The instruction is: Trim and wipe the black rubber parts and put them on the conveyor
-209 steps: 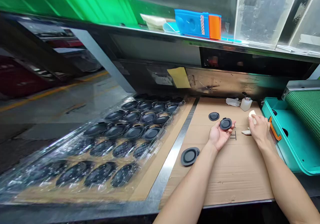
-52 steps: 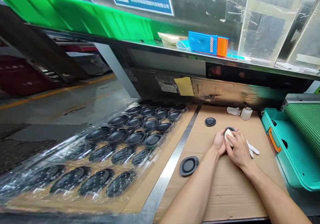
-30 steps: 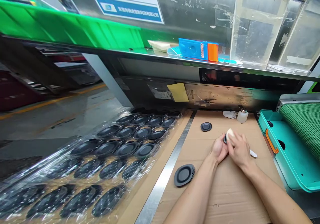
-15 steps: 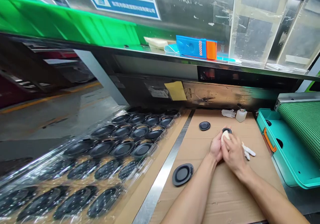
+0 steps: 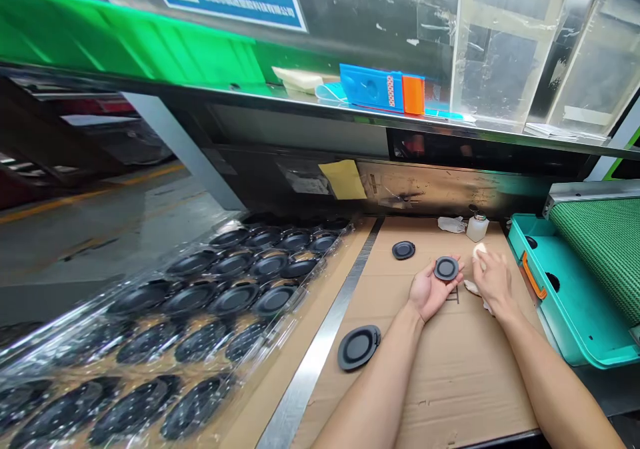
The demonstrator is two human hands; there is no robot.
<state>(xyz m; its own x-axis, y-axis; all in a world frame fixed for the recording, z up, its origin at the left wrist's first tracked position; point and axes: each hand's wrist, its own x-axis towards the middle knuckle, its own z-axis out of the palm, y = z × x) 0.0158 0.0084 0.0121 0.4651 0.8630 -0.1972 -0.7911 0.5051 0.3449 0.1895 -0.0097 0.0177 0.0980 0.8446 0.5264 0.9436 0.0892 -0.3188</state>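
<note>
Lying under clear plastic film, rows of black discs (image 5: 235,299) fill the left of the surface (image 5: 320,429), on a cardboard backing beside a metal strip (image 5: 320,342). To the right sits a teal tray (image 5: 537,309) with an orange handle (image 5: 531,275) and round holes in its floor, its far part running under a green mesh belt (image 5: 610,249). A small pump bottle (image 5: 477,229) stands at the back of the cardboard sheet (image 5: 450,395), just beside a crumpled white cloth (image 5: 451,224). Higher up, a blue box with an orange end (image 5: 383,87) rests on a metal shelf (image 5: 320,107).

The left hand (image 5: 431,292) lies palm up with its fingers (image 5: 453,265) open and relaxed, and a black disc (image 5: 446,269) sits flat on them near the palm. The right hand (image 5: 494,282) hovers just beside that disc, not touching it, its fingers (image 5: 493,262) pinched narrow on a pale pad (image 5: 479,251). A white scrap (image 5: 473,287) lies beneath the right hand. Two more discs rest on the cardboard: a small one (image 5: 403,250) ahead of the left hand, and a wider one (image 5: 359,347) near the metal strip.
</note>
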